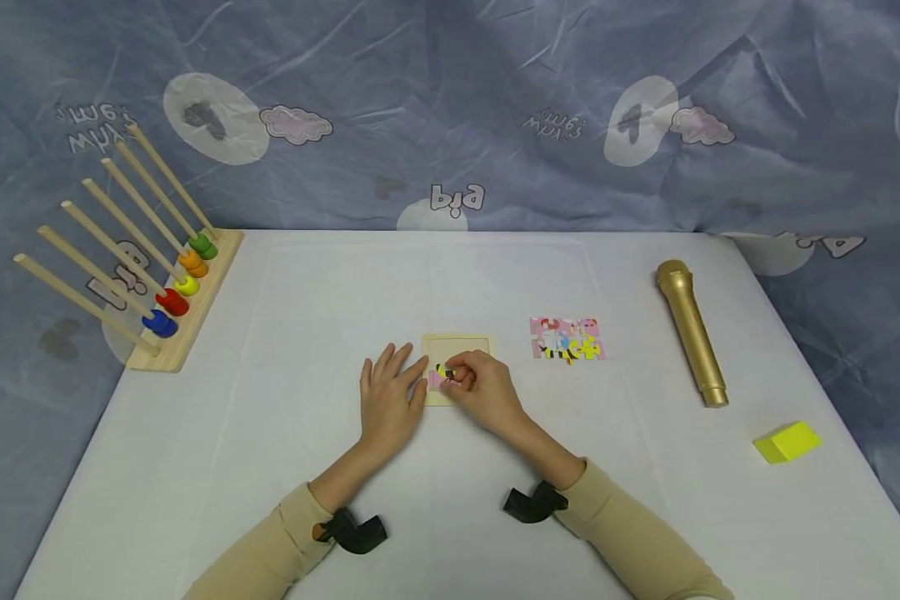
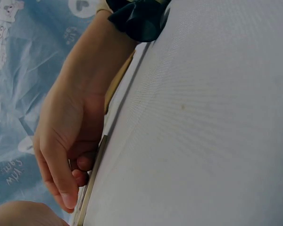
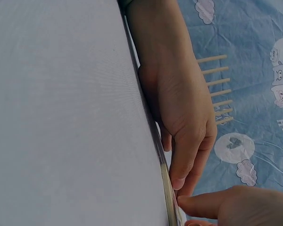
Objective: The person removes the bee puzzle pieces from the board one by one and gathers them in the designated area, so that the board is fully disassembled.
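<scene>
Wooden tray (image 1: 467, 345) square to table (image 1: 307, 283)

Creased blue-grey cloth (image 1: 487, 58), printed with pink clouds (image 1: 296, 124), pale ovals (image 1: 243, 137) and upside-down lettering (image 1: 457, 198), lies beyond the white desk (image 1: 330, 283) and along both its sides; muted light falls across the desk's lightly wrinkled covering.

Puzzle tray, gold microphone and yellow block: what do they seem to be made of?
Puzzle tray: probably wood, matte, from its pale tan surface. Gold microphone: metallic finish with soft highlights; metal or gold-coated plastic, I can't tell. Yellow block: straight-edged, without strong shine; perhaps foam or painted wood.
</scene>
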`<state>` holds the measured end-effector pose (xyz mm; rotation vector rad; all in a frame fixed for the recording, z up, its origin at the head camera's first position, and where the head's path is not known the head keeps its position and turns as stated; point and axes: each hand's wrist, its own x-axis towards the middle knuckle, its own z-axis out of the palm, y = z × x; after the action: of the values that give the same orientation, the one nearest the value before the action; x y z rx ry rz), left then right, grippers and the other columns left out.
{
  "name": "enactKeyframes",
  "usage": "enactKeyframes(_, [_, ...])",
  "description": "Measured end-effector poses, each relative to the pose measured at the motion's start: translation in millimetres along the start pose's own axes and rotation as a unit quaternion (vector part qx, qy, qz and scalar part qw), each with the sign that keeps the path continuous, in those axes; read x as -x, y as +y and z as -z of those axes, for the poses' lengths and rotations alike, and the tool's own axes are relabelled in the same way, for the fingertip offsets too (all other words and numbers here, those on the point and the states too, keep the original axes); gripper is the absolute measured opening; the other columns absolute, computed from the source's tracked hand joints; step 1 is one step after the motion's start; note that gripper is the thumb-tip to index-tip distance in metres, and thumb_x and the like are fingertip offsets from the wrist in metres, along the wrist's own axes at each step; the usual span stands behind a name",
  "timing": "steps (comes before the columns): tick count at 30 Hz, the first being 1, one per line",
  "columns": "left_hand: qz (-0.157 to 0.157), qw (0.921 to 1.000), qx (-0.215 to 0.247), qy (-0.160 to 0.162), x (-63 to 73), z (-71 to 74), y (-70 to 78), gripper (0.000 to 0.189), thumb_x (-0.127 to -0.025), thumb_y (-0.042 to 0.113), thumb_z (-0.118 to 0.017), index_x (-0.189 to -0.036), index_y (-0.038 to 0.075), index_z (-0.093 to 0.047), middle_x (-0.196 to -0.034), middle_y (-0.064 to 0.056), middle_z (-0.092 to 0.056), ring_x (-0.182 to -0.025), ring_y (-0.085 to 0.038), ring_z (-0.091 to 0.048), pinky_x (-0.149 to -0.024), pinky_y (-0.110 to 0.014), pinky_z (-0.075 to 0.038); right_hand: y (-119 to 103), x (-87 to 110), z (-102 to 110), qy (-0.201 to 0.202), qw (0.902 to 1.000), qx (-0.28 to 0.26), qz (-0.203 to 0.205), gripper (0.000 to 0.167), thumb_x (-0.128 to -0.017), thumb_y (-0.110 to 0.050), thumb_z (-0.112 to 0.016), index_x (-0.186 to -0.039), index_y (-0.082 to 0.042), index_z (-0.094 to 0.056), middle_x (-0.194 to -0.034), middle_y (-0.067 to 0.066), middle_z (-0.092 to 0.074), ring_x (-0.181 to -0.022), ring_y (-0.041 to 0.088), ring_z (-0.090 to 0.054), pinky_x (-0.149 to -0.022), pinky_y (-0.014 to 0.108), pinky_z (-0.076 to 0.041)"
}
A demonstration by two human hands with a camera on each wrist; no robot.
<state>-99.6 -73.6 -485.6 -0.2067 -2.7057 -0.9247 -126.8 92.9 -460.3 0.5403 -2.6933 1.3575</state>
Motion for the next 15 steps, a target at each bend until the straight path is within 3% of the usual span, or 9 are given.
enactKeyframes(5, [-0.001,1.0,-0.005,0.001,-0.8,1.3,-0.2,0.033,-0.092,0.017,-0.064,-0.124,0.011,-0.068,-0.143,-0.013,-0.054,-0.142,-0.035,-0.037,-0.115,-0.063,-0.016,-1.7,-1.2,-1.7,-0.015,0.9985,0.051,0.012,0.021,-0.076,-0.004,-0.081,-0.094,-0.001,-0.07,-0.071,0.002,-0.053,-0.061,0.007,-0.045,-0.056,0.019,-0.038])
enactKeyframes(15, [0.0,1.0,-0.004,0.002,-0.9,0.7,0.4,0.033,-0.092,0.016,-0.064,-0.124,0.011,-0.069,-0.143,-0.013,-0.054,-0.141,-0.035,-0.037,-0.115,-0.063,-0.016,-5.1,-0.6,-2.8,-0.033,0.9948,0.096,0.01,0.02,-0.08,-0.008,-0.079,-0.096,-0.002,-0.068,-0.074,0.0,-0.052,-0.062,0.007,-0.043,-0.057,0.021,-0.036])
